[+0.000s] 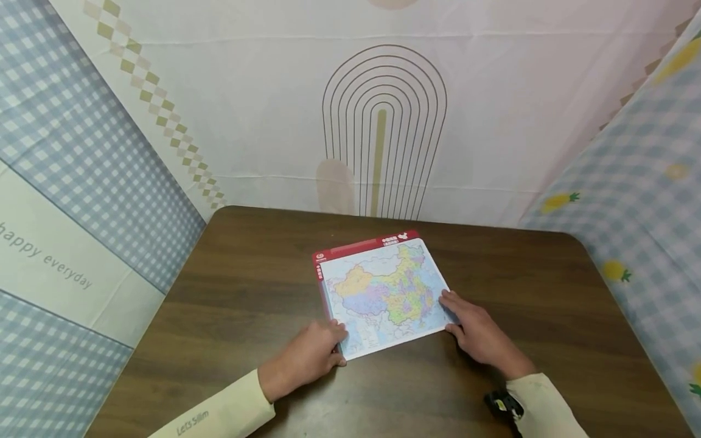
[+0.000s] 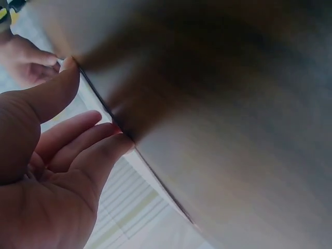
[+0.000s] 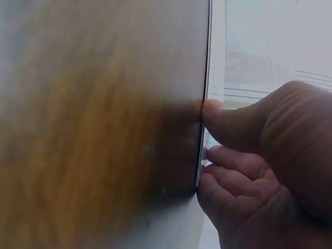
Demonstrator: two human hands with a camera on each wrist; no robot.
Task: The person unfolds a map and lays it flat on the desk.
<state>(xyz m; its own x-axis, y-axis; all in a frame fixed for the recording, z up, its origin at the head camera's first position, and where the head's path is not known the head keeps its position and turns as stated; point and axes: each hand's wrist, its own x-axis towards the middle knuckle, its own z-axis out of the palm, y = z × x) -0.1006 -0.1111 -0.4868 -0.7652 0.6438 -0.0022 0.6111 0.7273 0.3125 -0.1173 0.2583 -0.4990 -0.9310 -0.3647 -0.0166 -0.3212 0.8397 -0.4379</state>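
A thin rectangular map board (image 1: 383,298) lies at a slant over the middle of the brown table, its red header strip toward the wall. My left hand (image 1: 314,353) holds its near left corner, fingers at the left edge and thumb by the front corner. At the near right corner my right hand (image 1: 476,325) grips the board, fingertips over the right edge and thumb below them. In the left wrist view, the thumb and fingertips of the left hand (image 2: 67,140) meet the board's thin rim. The right wrist view has the right hand (image 3: 259,161) at that rim too.
The wooden table (image 1: 246,261) has rounded far corners. A white patterned cloth (image 1: 263,109) hangs right behind it, with checked cloth (image 1: 131,146) at the left and pineapple-print cloth (image 1: 630,201) at the right. A black strap device (image 1: 504,404) sits on the right wrist.
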